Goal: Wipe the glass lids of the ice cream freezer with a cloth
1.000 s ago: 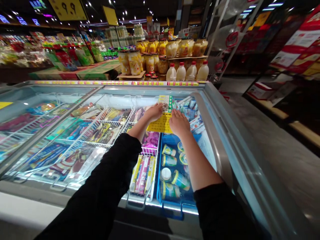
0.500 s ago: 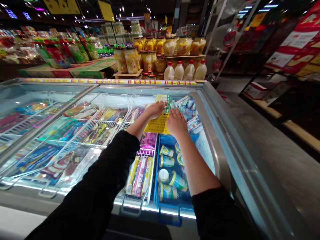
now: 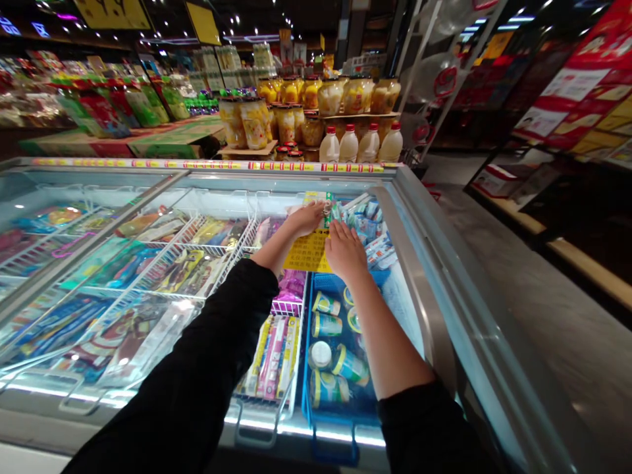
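A yellow printed sheet (image 3: pixel 307 255) with dark writing lies at the glass top of a chest freezer. My left hand (image 3: pixel 307 218) rests over its upper part, fingers stretched to the right toward a small ring-shaped mark near a green strip (image 3: pixel 328 214). My right hand (image 3: pixel 347 251) lies flat over the sheet's right side, fingers spread a little and pointing away from me. Neither hand grasps anything that I can see. Below the glass, a blue basket (image 3: pixel 307 395) holds several yellow-and-green tubs (image 3: pixel 328 387), and small blue-and-white packets (image 3: pixel 370 227) lie behind it.
White wire baskets (image 3: pixel 237 253) with wrapped ice creams fill the freezer's left. A metal frame (image 3: pixel 419 276) borders the right side. Past the back rim stand jars (image 3: pixel 254 125) and red-capped bottles (image 3: pixel 349 143). Shelving with red boxes (image 3: pixel 567 85) stands across the aisle floor (image 3: pixel 523 263).
The view has shifted slightly, so the freezer and shelves sit a little further left and lower. Both hands stay over the yellow sheet, with hardly any change in finger pose.
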`<state>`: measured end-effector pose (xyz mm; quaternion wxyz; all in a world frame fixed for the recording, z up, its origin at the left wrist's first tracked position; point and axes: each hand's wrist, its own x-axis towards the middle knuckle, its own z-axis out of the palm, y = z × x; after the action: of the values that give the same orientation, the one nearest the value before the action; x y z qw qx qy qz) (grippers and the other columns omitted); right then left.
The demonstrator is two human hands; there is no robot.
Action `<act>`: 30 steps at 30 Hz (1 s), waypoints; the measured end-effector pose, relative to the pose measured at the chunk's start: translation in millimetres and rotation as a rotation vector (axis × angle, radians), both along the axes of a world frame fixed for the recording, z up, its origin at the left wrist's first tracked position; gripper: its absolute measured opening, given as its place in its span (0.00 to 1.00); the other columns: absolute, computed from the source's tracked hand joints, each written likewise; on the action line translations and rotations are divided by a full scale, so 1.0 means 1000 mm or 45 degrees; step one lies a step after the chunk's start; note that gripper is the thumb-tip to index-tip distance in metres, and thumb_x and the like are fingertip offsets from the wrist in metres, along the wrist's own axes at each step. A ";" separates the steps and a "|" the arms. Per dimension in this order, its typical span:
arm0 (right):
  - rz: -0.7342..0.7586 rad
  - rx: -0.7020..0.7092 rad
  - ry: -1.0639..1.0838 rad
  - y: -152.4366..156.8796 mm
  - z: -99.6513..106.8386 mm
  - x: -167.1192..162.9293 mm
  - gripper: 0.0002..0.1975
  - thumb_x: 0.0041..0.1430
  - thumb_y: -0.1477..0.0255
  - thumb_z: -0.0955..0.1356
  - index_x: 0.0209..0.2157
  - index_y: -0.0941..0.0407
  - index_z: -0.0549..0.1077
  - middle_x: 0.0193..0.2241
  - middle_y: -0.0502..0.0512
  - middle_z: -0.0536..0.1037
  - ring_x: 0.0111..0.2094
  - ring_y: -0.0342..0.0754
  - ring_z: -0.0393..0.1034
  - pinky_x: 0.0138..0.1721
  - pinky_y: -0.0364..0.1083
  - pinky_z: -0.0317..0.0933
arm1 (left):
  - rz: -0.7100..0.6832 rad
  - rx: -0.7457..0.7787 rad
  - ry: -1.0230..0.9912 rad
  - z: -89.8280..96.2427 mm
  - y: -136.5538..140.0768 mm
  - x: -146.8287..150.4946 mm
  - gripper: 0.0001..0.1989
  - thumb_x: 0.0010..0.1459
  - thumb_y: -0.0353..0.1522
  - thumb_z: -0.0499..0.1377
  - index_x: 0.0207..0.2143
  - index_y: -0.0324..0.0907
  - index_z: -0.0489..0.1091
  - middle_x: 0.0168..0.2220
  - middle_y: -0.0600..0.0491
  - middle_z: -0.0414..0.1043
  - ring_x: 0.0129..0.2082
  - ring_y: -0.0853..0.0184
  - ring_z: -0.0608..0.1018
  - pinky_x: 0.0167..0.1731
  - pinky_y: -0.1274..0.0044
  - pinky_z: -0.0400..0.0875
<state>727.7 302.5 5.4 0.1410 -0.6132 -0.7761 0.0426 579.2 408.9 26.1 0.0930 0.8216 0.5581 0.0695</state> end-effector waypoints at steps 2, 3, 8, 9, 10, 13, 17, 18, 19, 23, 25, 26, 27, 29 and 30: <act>0.003 -0.062 -0.020 0.003 0.002 0.002 0.32 0.75 0.70 0.53 0.75 0.66 0.54 0.77 0.62 0.53 0.77 0.52 0.45 0.77 0.56 0.38 | 0.065 0.005 0.008 0.002 0.007 -0.004 0.30 0.73 0.31 0.43 0.75 0.49 0.55 0.77 0.53 0.54 0.77 0.62 0.56 0.72 0.66 0.58; 0.008 -0.105 -0.020 0.006 0.003 0.003 0.32 0.75 0.69 0.52 0.75 0.65 0.54 0.77 0.61 0.52 0.77 0.52 0.44 0.77 0.56 0.39 | 0.088 0.010 0.007 0.001 0.007 -0.008 0.30 0.73 0.31 0.42 0.75 0.49 0.55 0.76 0.53 0.55 0.77 0.62 0.56 0.72 0.66 0.58; -0.045 -0.212 0.008 0.035 0.013 0.005 0.32 0.75 0.68 0.53 0.76 0.63 0.55 0.77 0.61 0.52 0.78 0.53 0.43 0.76 0.56 0.43 | 0.104 0.068 -0.011 -0.005 -0.017 -0.023 0.29 0.74 0.32 0.42 0.74 0.45 0.55 0.77 0.50 0.54 0.77 0.63 0.55 0.72 0.67 0.57; -0.057 -0.211 0.001 0.041 0.015 0.003 0.32 0.74 0.69 0.53 0.75 0.63 0.55 0.77 0.62 0.52 0.78 0.54 0.42 0.76 0.56 0.43 | 0.081 0.071 -0.008 -0.006 -0.022 -0.023 0.29 0.74 0.32 0.41 0.75 0.43 0.54 0.77 0.49 0.53 0.77 0.63 0.55 0.72 0.68 0.57; -0.067 -0.203 -0.010 0.045 0.015 0.002 0.33 0.74 0.69 0.53 0.75 0.64 0.55 0.77 0.62 0.52 0.78 0.54 0.43 0.76 0.56 0.43 | 0.053 0.072 -0.003 -0.007 -0.025 -0.022 0.30 0.74 0.32 0.41 0.75 0.42 0.54 0.77 0.49 0.52 0.77 0.63 0.55 0.73 0.69 0.56; -0.086 -0.134 -0.054 0.052 0.013 -0.003 0.32 0.75 0.70 0.53 0.75 0.67 0.54 0.77 0.62 0.52 0.77 0.53 0.44 0.76 0.54 0.41 | -0.035 0.051 0.029 -0.005 -0.021 -0.013 0.30 0.74 0.32 0.42 0.76 0.42 0.52 0.78 0.51 0.50 0.77 0.63 0.54 0.73 0.70 0.54; -0.077 -0.093 -0.080 0.050 0.010 -0.004 0.32 0.75 0.70 0.52 0.75 0.67 0.54 0.77 0.61 0.51 0.78 0.53 0.43 0.76 0.54 0.40 | -0.080 0.009 0.050 0.002 0.007 0.000 0.30 0.75 0.32 0.41 0.76 0.41 0.51 0.78 0.52 0.50 0.78 0.64 0.52 0.74 0.71 0.53; -0.067 -0.091 -0.074 0.049 0.010 -0.004 0.32 0.75 0.70 0.52 0.75 0.67 0.53 0.77 0.61 0.51 0.78 0.53 0.43 0.76 0.54 0.40 | -0.061 0.004 0.051 0.004 0.013 0.001 0.29 0.75 0.32 0.42 0.76 0.42 0.52 0.78 0.53 0.51 0.78 0.65 0.52 0.73 0.71 0.53; -0.055 -0.083 -0.066 0.049 0.011 -0.003 0.32 0.75 0.70 0.53 0.76 0.66 0.53 0.77 0.60 0.51 0.78 0.53 0.42 0.76 0.54 0.40 | -0.028 0.003 0.049 0.005 0.019 0.000 0.29 0.75 0.32 0.42 0.75 0.44 0.53 0.77 0.53 0.52 0.78 0.65 0.53 0.73 0.72 0.53; -0.014 -0.074 -0.037 0.050 0.013 -0.002 0.32 0.75 0.71 0.53 0.76 0.63 0.53 0.77 0.56 0.51 0.78 0.52 0.42 0.76 0.53 0.39 | 0.125 0.025 0.036 0.003 0.023 -0.017 0.27 0.75 0.32 0.42 0.74 0.45 0.56 0.76 0.51 0.55 0.77 0.64 0.55 0.72 0.71 0.56; -0.010 -0.089 -0.027 0.053 0.013 -0.002 0.31 0.75 0.71 0.54 0.75 0.64 0.55 0.76 0.57 0.54 0.78 0.52 0.43 0.76 0.53 0.38 | 0.141 0.038 0.025 0.000 0.016 -0.024 0.28 0.74 0.32 0.43 0.73 0.45 0.57 0.76 0.51 0.56 0.77 0.63 0.56 0.72 0.70 0.56; -0.005 -0.089 -0.020 0.054 0.013 -0.002 0.31 0.75 0.71 0.54 0.75 0.64 0.56 0.76 0.57 0.55 0.77 0.52 0.44 0.76 0.52 0.38 | 0.132 0.043 0.015 -0.001 0.012 -0.025 0.28 0.74 0.31 0.43 0.73 0.45 0.57 0.76 0.51 0.57 0.77 0.63 0.56 0.72 0.70 0.57; 0.001 -0.084 -0.012 0.055 0.013 -0.002 0.31 0.75 0.71 0.54 0.75 0.63 0.57 0.76 0.57 0.56 0.77 0.52 0.44 0.76 0.52 0.39 | 0.107 0.045 0.001 -0.003 0.008 -0.023 0.28 0.74 0.32 0.43 0.73 0.45 0.58 0.76 0.51 0.57 0.77 0.63 0.57 0.72 0.70 0.57; 0.002 -0.070 0.000 0.056 0.013 -0.002 0.31 0.75 0.72 0.55 0.74 0.64 0.58 0.75 0.59 0.57 0.77 0.53 0.45 0.76 0.52 0.39 | 0.019 0.045 -0.029 -0.005 0.006 -0.014 0.28 0.74 0.32 0.43 0.74 0.45 0.57 0.75 0.52 0.58 0.76 0.63 0.58 0.72 0.71 0.57; -0.008 -0.068 0.005 0.057 0.013 -0.002 0.31 0.74 0.72 0.55 0.74 0.66 0.58 0.75 0.61 0.58 0.77 0.53 0.45 0.76 0.52 0.40 | -0.028 0.043 -0.038 -0.006 0.008 -0.008 0.28 0.74 0.32 0.43 0.74 0.46 0.56 0.76 0.53 0.57 0.76 0.63 0.58 0.72 0.71 0.57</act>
<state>726.0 359.0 18.9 0.1262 -0.6192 -0.7724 0.0639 571.4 416.7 20.0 0.0880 0.8281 0.5463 0.0900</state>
